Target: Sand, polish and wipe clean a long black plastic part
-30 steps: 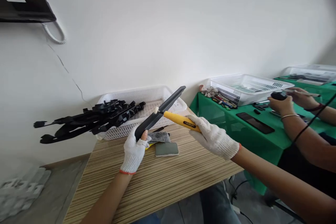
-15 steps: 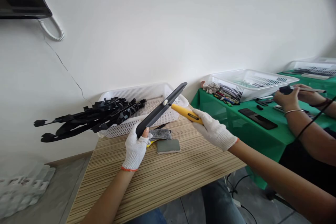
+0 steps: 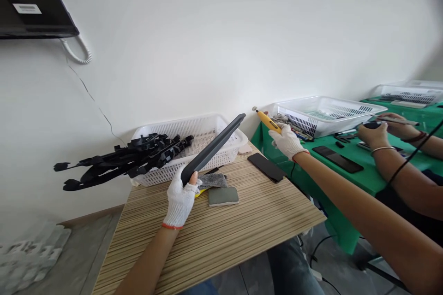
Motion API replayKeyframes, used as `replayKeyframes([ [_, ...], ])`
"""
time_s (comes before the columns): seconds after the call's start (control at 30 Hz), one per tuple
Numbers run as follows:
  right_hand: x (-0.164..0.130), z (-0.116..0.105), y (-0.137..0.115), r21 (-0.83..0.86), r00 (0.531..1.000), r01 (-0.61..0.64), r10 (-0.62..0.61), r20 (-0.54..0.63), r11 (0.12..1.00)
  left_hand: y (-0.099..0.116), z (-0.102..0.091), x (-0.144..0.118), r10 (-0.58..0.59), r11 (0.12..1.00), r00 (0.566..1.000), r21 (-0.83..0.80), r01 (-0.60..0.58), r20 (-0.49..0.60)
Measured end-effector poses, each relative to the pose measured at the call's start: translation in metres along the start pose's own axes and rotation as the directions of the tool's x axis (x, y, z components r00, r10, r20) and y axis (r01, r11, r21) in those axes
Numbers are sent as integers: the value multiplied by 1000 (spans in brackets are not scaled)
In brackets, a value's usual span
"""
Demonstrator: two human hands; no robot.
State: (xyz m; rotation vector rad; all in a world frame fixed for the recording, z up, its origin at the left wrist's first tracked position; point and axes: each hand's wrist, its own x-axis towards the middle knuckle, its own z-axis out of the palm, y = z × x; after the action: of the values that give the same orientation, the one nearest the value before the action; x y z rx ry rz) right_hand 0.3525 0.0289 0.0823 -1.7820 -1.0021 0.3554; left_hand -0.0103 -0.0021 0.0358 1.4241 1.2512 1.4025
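Observation:
My left hand (image 3: 180, 198), in a white knit glove with the thumb tip bare, is closed round the lower end of a long black plastic strip (image 3: 214, 147). The strip slants up to the right above the table. My right hand (image 3: 286, 141), gloved too, grips a yellow pen-shaped rotary tool (image 3: 268, 121) with a small pale round tip, held away from the strip. Beneath the strip lie a grey cloth (image 3: 212, 180) and a grey-green sanding block (image 3: 223, 196). A white basket (image 3: 197, 124) behind holds several black plastic parts (image 3: 152, 152) that stick out leftward.
On the wooden table (image 3: 207, 244) a dark phone (image 3: 266, 167) lies at the right edge. A green-covered table (image 3: 367, 177) beside it bears a white basket (image 3: 325, 122) and another phone (image 3: 337, 158). A co-worker's hands (image 3: 377, 136) work there. A black screen (image 3: 34, 4) hangs upper left.
My right hand has moved the yellow rotary tool off the strip, to the right and up. The phone on the wooden table now shows. My left hand still holds the strip.

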Motion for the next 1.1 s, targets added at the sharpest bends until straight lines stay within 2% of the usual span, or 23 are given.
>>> replayKeyframes([
  [0.23, -15, 3, 19, 341, 995, -69, 40, 91, 938, -3, 1, 1, 4, 1000, 1000, 13, -4, 2],
  [0.43, -26, -3, 20, 481, 996, -77, 44, 80, 873, -2, 2, 1, 5, 1000, 1000, -7, -5, -4],
  [0.73, -43, -10, 14, 539, 990, -128, 78, 115, 832, -5, 2, 3, -8, 1000, 1000, -5, 8, -4],
  [0.9, -70, -18, 3, 461, 986, -68, -12, 169, 885, -3, 2, 2, -15, 1000, 1000, -11, 15, -3],
  [1.0, -92, -26, 2, 469, 961, -15, -117, 252, 883, -5, 1, 2, -15, 1000, 1000, -12, 15, -1],
  [1.1, -108, -39, 7, 489, 870, -36, -213, 445, 871, -7, 1, 3, -3, 1000, 1000, -7, 3, 1],
])
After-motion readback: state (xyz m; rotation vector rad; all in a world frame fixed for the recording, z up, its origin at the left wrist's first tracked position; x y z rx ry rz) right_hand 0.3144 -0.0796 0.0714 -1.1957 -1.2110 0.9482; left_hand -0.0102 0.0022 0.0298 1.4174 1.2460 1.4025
